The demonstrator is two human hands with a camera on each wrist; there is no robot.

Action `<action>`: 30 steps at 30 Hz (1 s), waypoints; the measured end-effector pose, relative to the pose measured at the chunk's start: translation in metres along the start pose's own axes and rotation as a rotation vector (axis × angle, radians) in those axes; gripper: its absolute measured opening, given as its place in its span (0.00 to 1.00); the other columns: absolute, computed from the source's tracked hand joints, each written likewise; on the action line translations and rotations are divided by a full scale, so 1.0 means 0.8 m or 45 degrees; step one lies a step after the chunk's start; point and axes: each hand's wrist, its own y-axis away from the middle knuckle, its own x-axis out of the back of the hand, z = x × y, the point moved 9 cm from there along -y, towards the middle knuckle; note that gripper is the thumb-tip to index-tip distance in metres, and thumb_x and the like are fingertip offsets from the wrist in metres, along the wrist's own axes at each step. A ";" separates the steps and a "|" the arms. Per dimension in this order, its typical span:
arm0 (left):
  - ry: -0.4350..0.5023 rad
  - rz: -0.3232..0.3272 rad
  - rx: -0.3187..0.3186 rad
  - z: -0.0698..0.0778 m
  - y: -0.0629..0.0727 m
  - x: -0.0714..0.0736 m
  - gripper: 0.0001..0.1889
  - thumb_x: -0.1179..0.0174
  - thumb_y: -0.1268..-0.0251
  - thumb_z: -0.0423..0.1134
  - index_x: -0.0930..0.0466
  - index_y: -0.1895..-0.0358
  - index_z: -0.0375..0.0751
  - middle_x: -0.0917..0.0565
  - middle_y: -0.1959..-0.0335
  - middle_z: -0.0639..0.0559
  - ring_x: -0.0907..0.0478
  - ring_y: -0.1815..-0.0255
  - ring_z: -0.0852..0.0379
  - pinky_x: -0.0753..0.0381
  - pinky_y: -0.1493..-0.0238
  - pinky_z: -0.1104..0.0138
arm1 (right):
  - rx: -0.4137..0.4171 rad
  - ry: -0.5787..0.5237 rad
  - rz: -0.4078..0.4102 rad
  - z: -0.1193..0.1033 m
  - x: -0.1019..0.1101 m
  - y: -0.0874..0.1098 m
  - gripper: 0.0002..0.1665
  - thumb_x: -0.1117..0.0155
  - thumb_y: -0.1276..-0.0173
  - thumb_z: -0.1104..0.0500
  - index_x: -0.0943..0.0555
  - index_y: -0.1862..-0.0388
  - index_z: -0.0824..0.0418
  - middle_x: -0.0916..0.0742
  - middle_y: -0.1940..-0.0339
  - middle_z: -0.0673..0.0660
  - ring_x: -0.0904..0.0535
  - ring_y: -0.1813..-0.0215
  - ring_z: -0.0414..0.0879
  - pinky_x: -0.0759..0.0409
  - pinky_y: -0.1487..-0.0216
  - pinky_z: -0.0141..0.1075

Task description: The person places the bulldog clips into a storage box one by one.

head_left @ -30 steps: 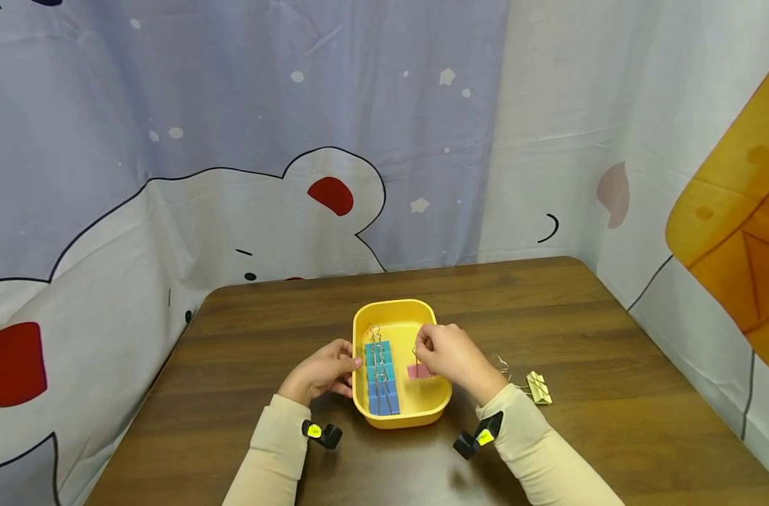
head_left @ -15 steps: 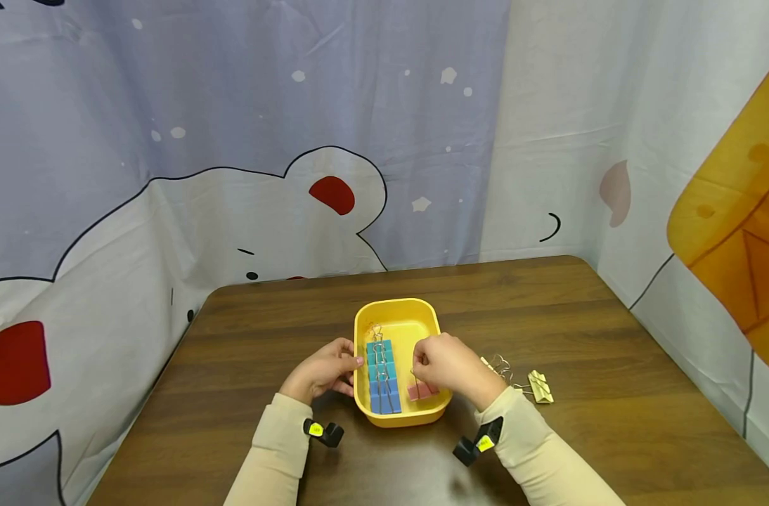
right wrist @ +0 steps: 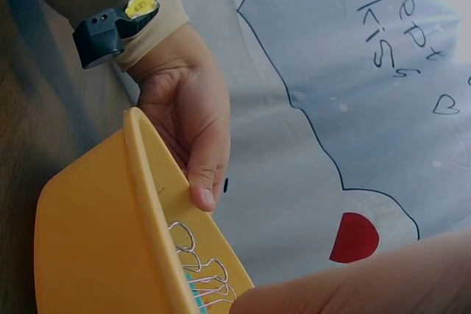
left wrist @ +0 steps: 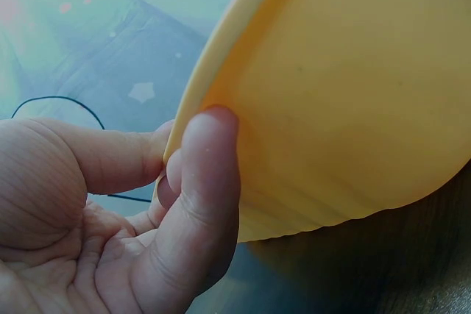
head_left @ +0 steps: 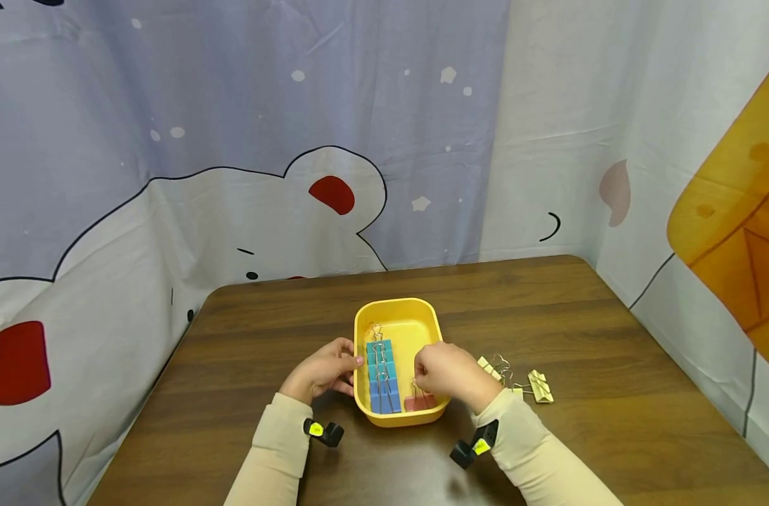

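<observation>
A printed cloth backdrop [head_left: 422,126], pale blue and white with red patches and dark outlines, hangs behind your work and along its right side. Before it lies the wood-grain table [head_left: 264,330]. Your two cream sleeves [head_left: 543,457] enter from the near edge. Between your hands, the yellow tray [head_left: 416,334] rests on the table.

Your left hand [head_left: 324,369] grasps the tray's left wall, thumb at the rim and fingers on the outside, as the left wrist view shows. Your right hand [head_left: 449,372] is over the tray's right side, its fingers curled down at the pink clip; the fingertips are hidden, so one cannot tell whether they pinch its wire handle.

Along the left half of the tray stands a row of binder clips, teal clips [head_left: 387,351] at the far end and blue clips [head_left: 384,402] at the near end, their wire handles upward. Pale yellow clips [head_left: 540,386] lie on the table right of the tray, partly behind your right forearm. A black wrist camera [head_left: 324,433] is worn on each wrist. The pink clip [head_left: 419,403] sits in the tray's near right part, just beside the blue clips.
</observation>
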 end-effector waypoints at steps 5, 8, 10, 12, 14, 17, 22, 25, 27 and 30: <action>0.005 -0.004 0.002 -0.001 0.000 0.000 0.19 0.46 0.24 0.32 0.41 0.39 0.28 0.21 0.68 0.42 0.24 0.76 0.56 0.13 0.75 0.64 | -0.003 0.091 0.024 -0.002 -0.002 0.000 0.17 0.36 0.45 0.65 0.27 0.88 0.49 0.30 0.87 0.46 0.35 0.80 0.44 0.34 0.79 0.36; 0.010 -0.009 0.002 -0.001 -0.001 0.000 0.19 0.46 0.24 0.32 0.42 0.39 0.28 0.22 0.68 0.43 0.24 0.76 0.56 0.13 0.75 0.64 | -0.028 0.119 0.008 -0.002 -0.003 0.000 0.17 0.37 0.42 0.65 0.27 0.87 0.50 0.30 0.87 0.47 0.35 0.80 0.45 0.34 0.79 0.36; 0.014 -0.010 0.005 -0.002 -0.001 0.000 0.19 0.46 0.24 0.32 0.42 0.39 0.28 0.22 0.69 0.43 0.24 0.76 0.56 0.13 0.75 0.64 | -0.035 0.138 0.008 -0.004 -0.003 0.001 0.17 0.37 0.41 0.66 0.27 0.85 0.51 0.29 0.86 0.48 0.34 0.80 0.45 0.33 0.79 0.37; 0.015 -0.008 0.005 -0.002 -0.002 0.000 0.19 0.46 0.24 0.32 0.42 0.39 0.28 0.22 0.69 0.43 0.24 0.75 0.56 0.13 0.75 0.64 | -0.043 0.178 0.012 -0.004 -0.003 0.001 0.16 0.37 0.40 0.65 0.27 0.84 0.51 0.28 0.85 0.48 0.33 0.79 0.45 0.32 0.79 0.38; 0.015 -0.007 0.003 -0.001 -0.002 0.000 0.19 0.46 0.24 0.32 0.41 0.39 0.28 0.22 0.69 0.44 0.25 0.75 0.56 0.13 0.75 0.64 | -0.054 0.216 0.021 -0.005 -0.003 0.002 0.16 0.36 0.39 0.65 0.26 0.83 0.51 0.27 0.85 0.48 0.32 0.79 0.45 0.31 0.79 0.39; 0.016 -0.004 0.002 -0.001 -0.003 -0.001 0.19 0.46 0.24 0.32 0.42 0.40 0.28 0.23 0.70 0.44 0.25 0.75 0.56 0.13 0.75 0.65 | -0.075 0.259 0.023 -0.004 -0.002 0.002 0.16 0.36 0.37 0.64 0.26 0.82 0.50 0.26 0.84 0.48 0.31 0.78 0.46 0.30 0.78 0.41; 0.014 0.000 0.005 -0.001 -0.003 -0.001 0.18 0.46 0.24 0.32 0.41 0.40 0.28 0.22 0.70 0.44 0.25 0.76 0.57 0.13 0.75 0.64 | -0.076 0.294 0.027 -0.005 -0.002 0.001 0.17 0.36 0.37 0.64 0.27 0.82 0.50 0.26 0.84 0.47 0.31 0.78 0.46 0.30 0.77 0.41; 0.014 -0.001 0.003 -0.001 -0.003 -0.001 0.18 0.46 0.23 0.32 0.41 0.40 0.28 0.22 0.70 0.44 0.25 0.76 0.57 0.13 0.75 0.64 | -0.067 0.289 0.034 -0.006 -0.001 0.002 0.17 0.36 0.38 0.65 0.27 0.82 0.50 0.27 0.84 0.48 0.31 0.78 0.46 0.30 0.78 0.40; 0.017 -0.004 0.005 -0.002 -0.002 0.000 0.18 0.47 0.23 0.32 0.42 0.40 0.28 0.23 0.70 0.44 0.25 0.75 0.57 0.13 0.75 0.64 | -0.065 0.276 0.035 -0.006 -0.001 0.002 0.17 0.36 0.38 0.65 0.27 0.83 0.51 0.27 0.84 0.48 0.32 0.78 0.45 0.31 0.78 0.40; 0.018 -0.009 0.006 -0.003 -0.002 0.000 0.19 0.47 0.23 0.32 0.42 0.40 0.28 0.22 0.70 0.44 0.25 0.75 0.57 0.13 0.74 0.64 | -0.072 0.248 0.027 -0.006 0.000 0.002 0.17 0.35 0.38 0.66 0.26 0.82 0.52 0.27 0.84 0.48 0.32 0.78 0.45 0.31 0.78 0.39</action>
